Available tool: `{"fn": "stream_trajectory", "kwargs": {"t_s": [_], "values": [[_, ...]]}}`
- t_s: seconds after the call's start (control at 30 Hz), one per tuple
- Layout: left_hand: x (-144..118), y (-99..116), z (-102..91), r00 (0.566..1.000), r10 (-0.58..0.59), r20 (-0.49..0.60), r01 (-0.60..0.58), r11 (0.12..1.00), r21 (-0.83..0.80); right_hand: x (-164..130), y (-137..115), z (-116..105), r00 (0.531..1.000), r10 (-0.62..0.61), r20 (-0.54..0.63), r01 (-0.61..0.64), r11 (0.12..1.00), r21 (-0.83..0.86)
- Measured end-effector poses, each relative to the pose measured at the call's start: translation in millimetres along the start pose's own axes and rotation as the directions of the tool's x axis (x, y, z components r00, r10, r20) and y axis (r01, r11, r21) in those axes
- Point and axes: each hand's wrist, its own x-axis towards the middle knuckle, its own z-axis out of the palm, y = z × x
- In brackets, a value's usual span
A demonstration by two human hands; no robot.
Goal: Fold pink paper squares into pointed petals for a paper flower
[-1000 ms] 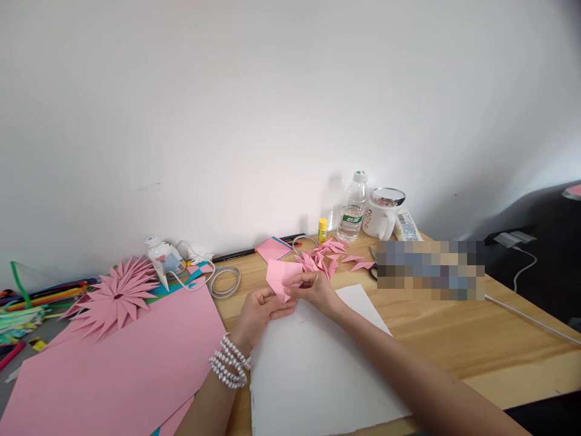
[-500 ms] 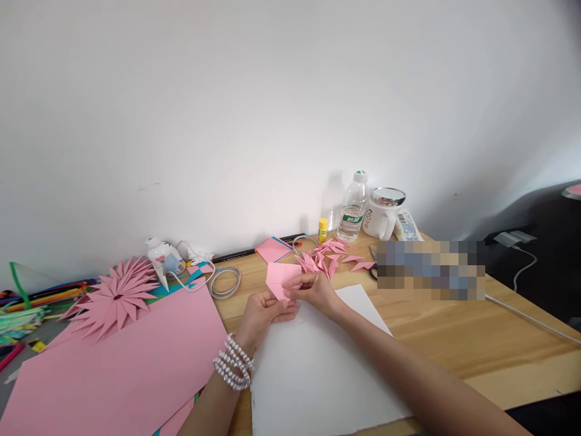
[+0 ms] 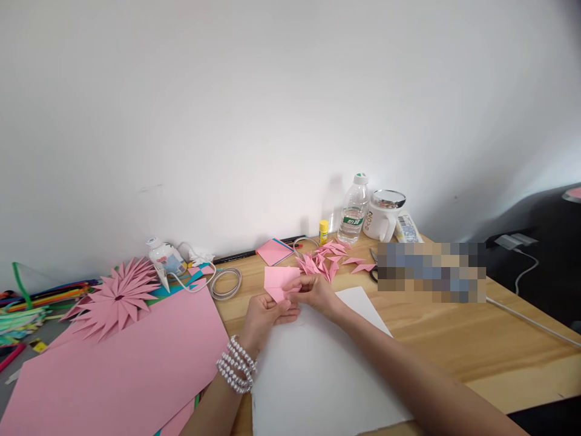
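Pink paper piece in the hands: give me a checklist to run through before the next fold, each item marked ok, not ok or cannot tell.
1. Left hand grips the pink paper piece: ok.
2. Right hand pinches its right edge: ok.
3. Piece lifted off the white sheet: ok.
4. Crease sharp and aligned: cannot tell.
5. Folded pink pieces lie apart from the hands: ok.
6. Water bottle capped: ok.

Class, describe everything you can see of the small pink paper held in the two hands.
The pink paper is a small, thin, matte sheet, partly folded, with a point facing down. It is held just above the white sheet on the wooden table. The left hand grips it from below; the right hand pinches its right edge. Its far side is hidden.
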Motion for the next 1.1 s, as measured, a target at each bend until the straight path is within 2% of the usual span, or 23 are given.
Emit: {"fn": "stream_trajectory", "kwargs": {"t_s": [0.17,0.3,0.43,0.73,0.8,0.93,1.03,1.1], "values": [[1,-1,-3.9,0.999,0.036,-0.005,-0.036,0.999,-0.004,-1,-3,-3,0.998,0.008,0.058,-0.011,0.998,0.063],[2,-2,-5.3,0.999,0.046,-0.012,-0.046,0.999,0.015,-2,-3,-2,0.999,-0.033,0.027,0.031,0.998,0.054],[0,1,-5.8,0.997,0.074,-0.024,-0.073,0.995,0.066,-3,-3,-1,0.998,-0.067,-0.009,0.068,0.991,0.118],[-1,7,-10.2,0.998,0.063,0.019,-0.063,0.998,0.018,-3,-7,-5,0.996,0.05,0.073,-0.074,0.926,0.37],[-1,8,-10.7,0.998,0.064,0.011,-0.064,0.998,0.004,-2,-7,-8,0.998,0.042,0.041,-0.055,0.92,0.389],[1,9,-10.9,0.995,0.068,-0.073,-0.071,0.997,-0.036,3,-11,-14,0.988,-0.042,-0.152,0.095,0.928,0.361],[3,8,-11.2,0.989,0.081,-0.126,-0.088,0.995,-0.05,4,-25,-10,0.959,-0.139,-0.247,0.197,0.953,0.23],[4,7,-12.2,0.995,0.043,-0.092,-0.049,0.997,-0.064,0,-42,-3,0.923,-0.232,-0.306,0.265,0.962,0.068]]}}
